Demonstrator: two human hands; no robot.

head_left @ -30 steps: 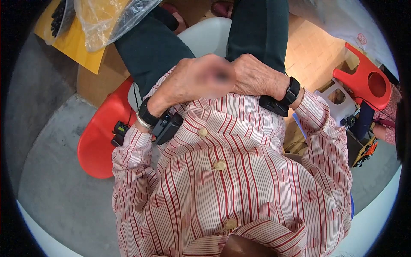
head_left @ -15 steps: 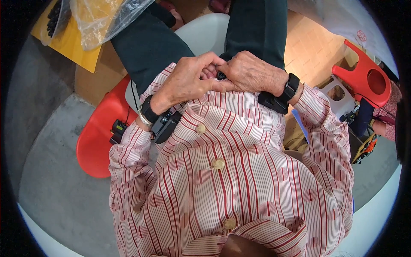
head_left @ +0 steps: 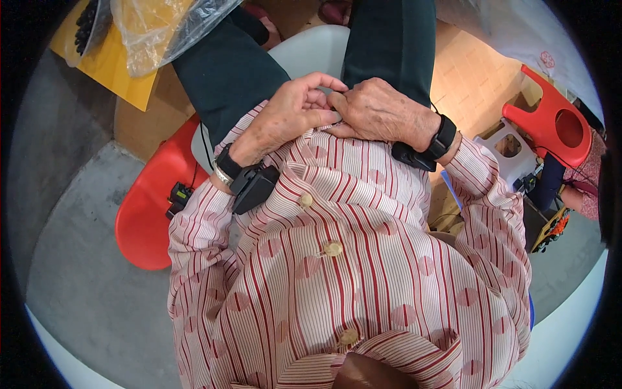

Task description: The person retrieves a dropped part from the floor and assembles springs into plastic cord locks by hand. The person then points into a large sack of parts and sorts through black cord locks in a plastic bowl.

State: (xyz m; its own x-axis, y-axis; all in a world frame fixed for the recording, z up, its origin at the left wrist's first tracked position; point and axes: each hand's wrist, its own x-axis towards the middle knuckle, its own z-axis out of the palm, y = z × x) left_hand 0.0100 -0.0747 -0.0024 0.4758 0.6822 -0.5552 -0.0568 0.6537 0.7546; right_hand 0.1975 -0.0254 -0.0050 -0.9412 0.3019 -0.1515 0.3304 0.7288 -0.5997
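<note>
Handled piece hidden among fingers; left hand [head_left: 288, 115] and right hand [head_left: 387, 113] together, grip can't be told. Likely fine fingertip work; next calls for steady pinch.

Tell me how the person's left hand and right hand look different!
The left hand stretches its index finger and thumb toward the right hand, whose own fingers are bent under and mostly hidden. The left hand's black wrist box shows plainly, while the right hand's black wrist box is partly covered. Both hands wear a black strap and come together above the striped shirt.
</note>
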